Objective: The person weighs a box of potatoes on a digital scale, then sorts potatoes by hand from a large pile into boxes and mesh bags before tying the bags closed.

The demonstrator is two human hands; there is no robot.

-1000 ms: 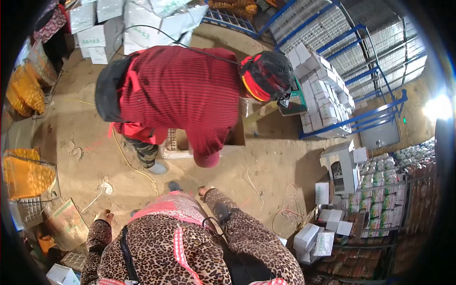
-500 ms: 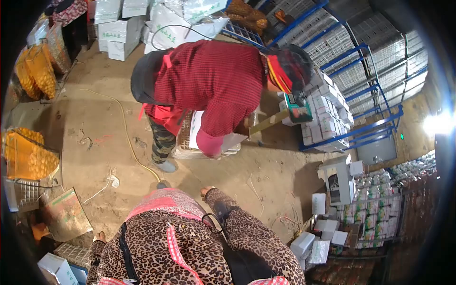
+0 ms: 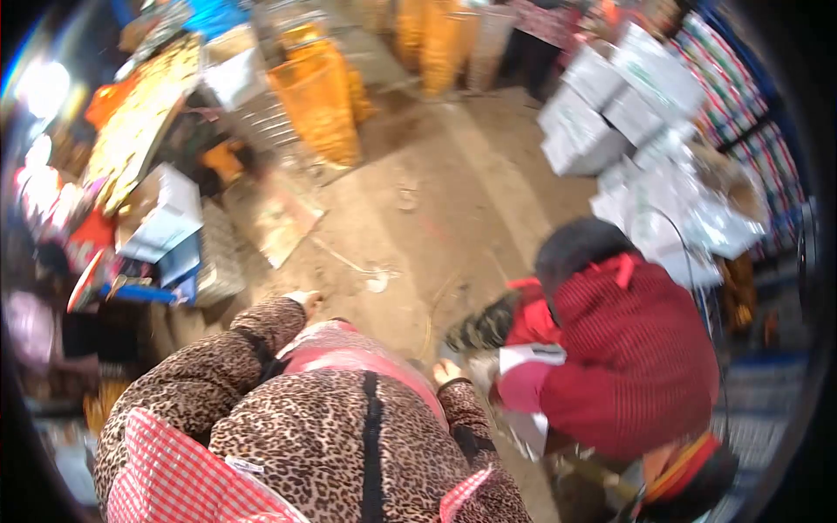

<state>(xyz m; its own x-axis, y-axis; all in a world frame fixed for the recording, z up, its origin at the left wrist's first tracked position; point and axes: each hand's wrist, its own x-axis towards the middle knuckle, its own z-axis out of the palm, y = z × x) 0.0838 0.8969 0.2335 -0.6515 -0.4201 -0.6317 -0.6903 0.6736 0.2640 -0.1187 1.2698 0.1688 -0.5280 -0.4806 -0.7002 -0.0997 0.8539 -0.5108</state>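
My left hand (image 3: 305, 302) hangs out in front of its leopard-print sleeve, above the dirt floor. Its fingers look loosely apart, with nothing seen in them. My right hand (image 3: 448, 373) is low beside my pink apron (image 3: 384, 366), close to the leg of a co-worker. Blur and its small size hide how its fingers are set; no object shows in it. That co-worker (image 3: 628, 357), in a dark red top, bends over a white box (image 3: 532, 353) at my right. Neither of my hands touches the box.
Orange net sacks (image 3: 323, 113) stand ahead on the left, near a flat cardboard sheet (image 3: 277, 218). A white carton (image 3: 161, 213) and a plastic crate (image 3: 220, 253) are at left. White boxes (image 3: 584, 131) pile up at the right. A yellowish cord (image 3: 432, 314) crosses the floor.
My view has swung to the left, so the co-worker and white boxes now appear at the right. The orange sacks and left-hand cartons have shifted toward the middle.
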